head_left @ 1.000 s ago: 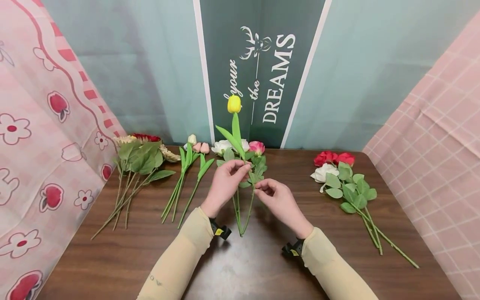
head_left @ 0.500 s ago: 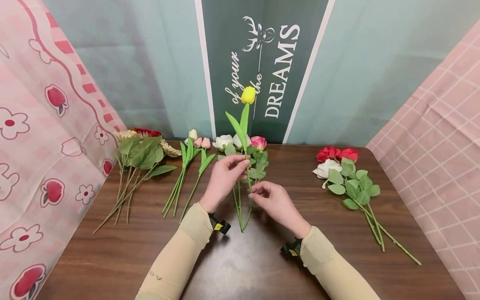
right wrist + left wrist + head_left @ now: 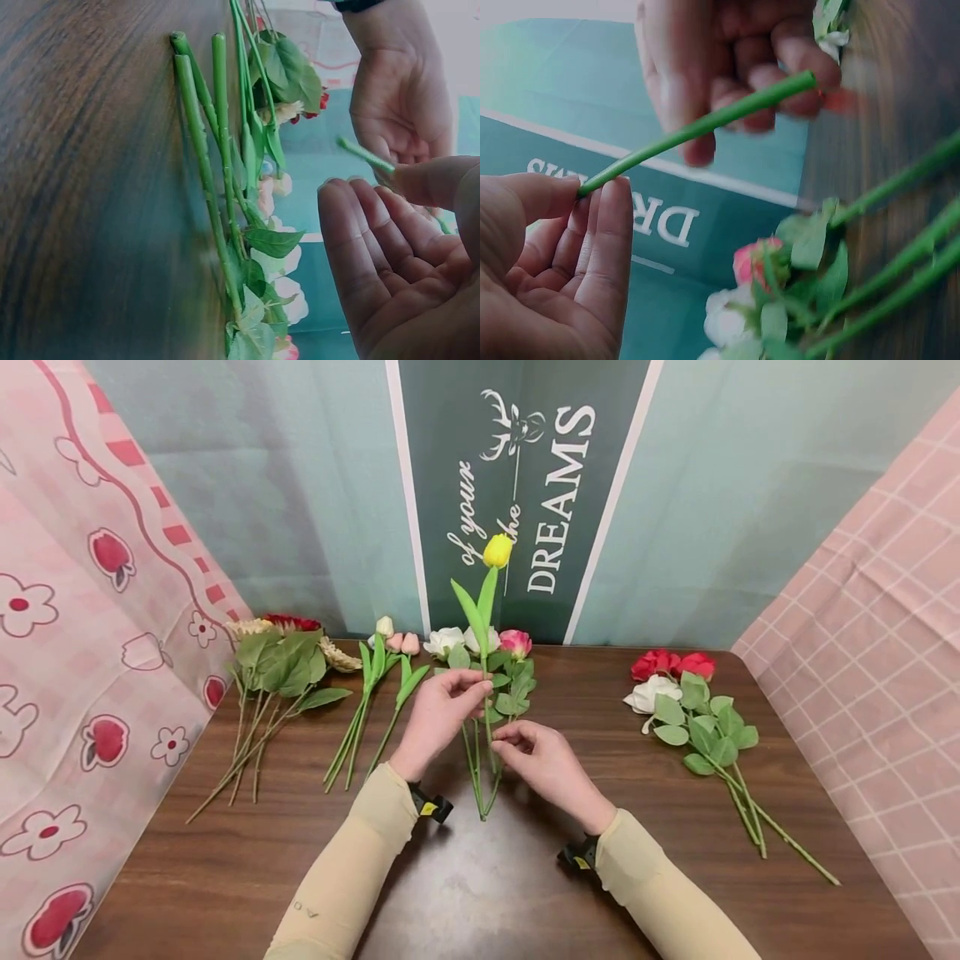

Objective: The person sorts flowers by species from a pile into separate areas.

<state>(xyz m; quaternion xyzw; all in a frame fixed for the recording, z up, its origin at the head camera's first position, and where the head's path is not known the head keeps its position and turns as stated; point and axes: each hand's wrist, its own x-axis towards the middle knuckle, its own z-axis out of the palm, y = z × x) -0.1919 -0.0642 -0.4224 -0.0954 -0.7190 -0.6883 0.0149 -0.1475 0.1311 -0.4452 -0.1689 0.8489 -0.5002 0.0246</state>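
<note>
Sleeves (image 3: 352,868) of a beige colour come first in my head view, one on each forearm, above the dark wooden table (image 3: 225,877). A little farther I see the right hand (image 3: 543,764): its thumb and forefinger are together and pinch the lower part of the green stem of the yellow tulip (image 3: 497,551). In the right wrist view the other fingers (image 3: 360,247) of this hand are straight and side by side, and the cut end of the stem shows just beyond the thumb. Next comes the left hand (image 3: 438,714), which pinches the same stem higher, just under the leaves; in the left wrist view its thumb and forefinger (image 3: 607,247) are closed on the stem and the other fingers are curled behind.

The tulip stands almost upright in the air above the middle of the table, and its yellow head is in front of the green banner (image 3: 525,485) with the word DREAMS.

Under the hands, three roses (image 3: 487,647), white and pink, lie flat with their stems toward me. To the left of them lie pale tulips (image 3: 390,647), and farther left a bunch with large leaves (image 3: 281,668). Well apart on the right lie red and white roses (image 3: 675,681). Pink cloths (image 3: 90,610) hang at both sides.
</note>
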